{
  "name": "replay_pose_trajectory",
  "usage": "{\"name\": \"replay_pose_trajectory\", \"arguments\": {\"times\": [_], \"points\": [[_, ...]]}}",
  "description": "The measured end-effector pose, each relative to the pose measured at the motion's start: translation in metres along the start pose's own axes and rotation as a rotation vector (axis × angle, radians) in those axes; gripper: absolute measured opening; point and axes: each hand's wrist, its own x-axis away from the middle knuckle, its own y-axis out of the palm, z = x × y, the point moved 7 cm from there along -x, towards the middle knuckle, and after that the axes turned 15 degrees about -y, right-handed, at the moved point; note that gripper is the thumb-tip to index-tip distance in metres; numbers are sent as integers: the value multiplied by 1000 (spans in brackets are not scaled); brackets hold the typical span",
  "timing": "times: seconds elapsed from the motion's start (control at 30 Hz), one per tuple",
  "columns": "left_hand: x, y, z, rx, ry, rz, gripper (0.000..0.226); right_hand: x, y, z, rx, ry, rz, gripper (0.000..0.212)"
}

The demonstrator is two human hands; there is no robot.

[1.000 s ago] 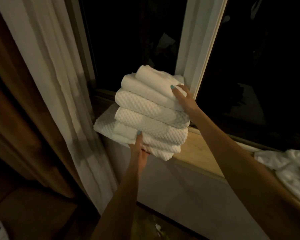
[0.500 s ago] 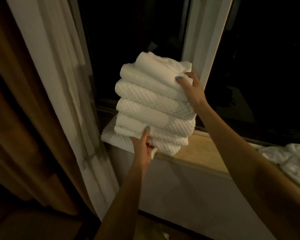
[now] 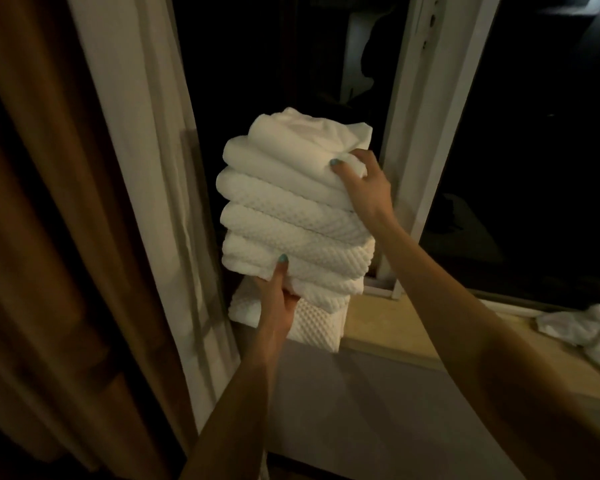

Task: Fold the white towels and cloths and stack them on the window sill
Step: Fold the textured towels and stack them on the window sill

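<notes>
Both hands hold a stack of folded white towels (image 3: 291, 216) at the window sill's (image 3: 395, 329) left end.

The stack sits at the centre of the view, before dark glass and just left of the white window frame (image 3: 420, 133). The left hand (image 3: 278, 303) grips the stack's bottom at 6 o'clock, thumb up its front and fingers tucked beneath. The right hand (image 3: 364, 185) curls over the top towel's corner at 3 o'clock. Directly below lies a folded waffle-weave towel (image 3: 314, 329), overhanging the sill's front edge; whether the stack touches it cannot be told. Crumpled white cloths (image 3: 582, 323) lie on the sill at the view's 4 o'clock edge. A white curtain (image 3: 136, 168) and a brown drape (image 3: 32, 202) hang at 9 o'clock.
</notes>
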Motion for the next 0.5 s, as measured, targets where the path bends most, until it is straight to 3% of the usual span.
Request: {"name": "replay_pose_trajectory", "arguments": {"times": [0.13,0.23,0.3,0.4,0.5], "points": [[-16,-27,-21,-47,-231,13,89,0,32,16,151,4,-31,52],[-16,-70,-45,9,-346,140,82,28,60,53,243,77,-165,54],[-17,-79,-45,5,-368,103,82,36,67,65,213,83,-162,54],[-19,-73,-43,6,-368,96,64,30,66,66,134,134,-153,45],[-22,-61,-51,9,-376,29,69,20,63,73,125,150,-181,44]]}}
